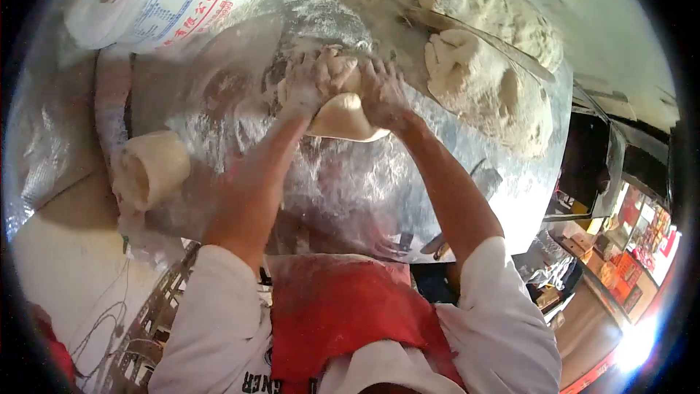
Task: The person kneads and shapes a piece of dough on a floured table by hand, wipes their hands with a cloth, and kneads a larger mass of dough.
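A piece of pale dough (346, 120) is lying on the floury metal table (343, 201), in front of the person, between the two hands. The left hand (300, 87) is touching its left side; the fingers are looking blurred, so I cannot tell if they are gripping. The right hand (384, 91) is resting against the right side with its fingers stretched out and spread. To the right, two larger pale masses (488, 87) are lying beside each other. A beige round container (157, 168) is standing at the left, and a printed white sack (197, 0) is sitting beyond it. The person is wearing a red apron (350, 314).
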A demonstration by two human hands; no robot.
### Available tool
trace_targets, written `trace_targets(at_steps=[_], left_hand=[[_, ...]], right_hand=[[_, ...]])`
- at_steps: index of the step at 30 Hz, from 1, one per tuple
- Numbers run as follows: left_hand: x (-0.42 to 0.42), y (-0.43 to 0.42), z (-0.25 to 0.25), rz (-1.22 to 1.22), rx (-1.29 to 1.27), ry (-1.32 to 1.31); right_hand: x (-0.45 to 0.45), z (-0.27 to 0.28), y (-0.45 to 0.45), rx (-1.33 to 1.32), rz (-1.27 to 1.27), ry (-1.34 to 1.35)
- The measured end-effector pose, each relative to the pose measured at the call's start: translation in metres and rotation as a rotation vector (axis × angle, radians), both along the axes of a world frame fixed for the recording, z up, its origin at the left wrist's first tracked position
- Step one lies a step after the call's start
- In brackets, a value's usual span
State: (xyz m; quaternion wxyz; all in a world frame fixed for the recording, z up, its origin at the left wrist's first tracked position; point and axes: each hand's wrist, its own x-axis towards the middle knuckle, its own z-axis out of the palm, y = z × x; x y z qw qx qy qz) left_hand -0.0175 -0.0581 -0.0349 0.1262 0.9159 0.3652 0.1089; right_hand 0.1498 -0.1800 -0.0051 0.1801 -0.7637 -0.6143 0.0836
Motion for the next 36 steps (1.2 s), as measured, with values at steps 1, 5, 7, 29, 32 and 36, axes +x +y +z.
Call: trace_targets(at_steps=[1, 5, 7, 29, 32, 36], left_hand=[[-0.009, 0.012, -0.014, -0.027, -0.484, -0.101], [-0.045, -0.078, 0.051, -0.326, 0.306, -0.047], [-0.065, -0.127, 0.059, -0.328, 0.144, -0.346], [-0.028, -0.06, 0.08, -0.094, -0.695, 0.012], [-0.069, -0.129, 0.061, -0.215, -0.005, -0.118], [-0.044, -0.108, 0.039, -0.005, 0.086, -0.236]], right_hand=[[-0.009, 0.02, -0.022, -0.034, 0.062, 0.195], [-0.053, 0.088, -0.106, -0.103, 0.066, 0.413], [-0.08, 0.083, -0.125, -0.152, -0.001, 0.387], [-0.057, 0.097, -0.08, -0.116, 0.069, 0.354], [-0.086, 0.056, -0.104, -0.004, 0.009, 0.22], [-0.078, 0.032, -0.069, 0.017, -0.061, 0.269]])
